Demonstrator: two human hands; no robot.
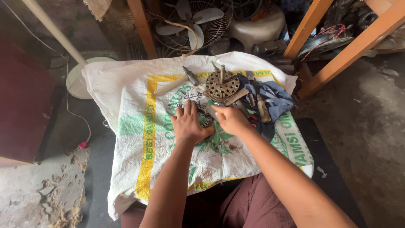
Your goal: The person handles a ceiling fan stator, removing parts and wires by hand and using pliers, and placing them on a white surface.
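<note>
Dusty workshop floor; a white printed woven sack (126, 97) was spread over the low tabletop at frame centre. My left hand (188, 124) lay flat, fingers spread, touching a small dark ring-shaped part (205, 116). My right hand (230, 119) sat just beside it, fingers curled; grip state I could not tell. Above: slotted metal rotor (221, 85), hammer (179, 81), blue cloth (274, 99). Upper frame: fan (192, 21).

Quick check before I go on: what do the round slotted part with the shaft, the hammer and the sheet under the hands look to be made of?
Round slotted part: dull brownish metal, probably steel. Hammer: dark metal head, pale handle, likely wood. Sheet: white woven plastic sacking, creased and printed.
</note>
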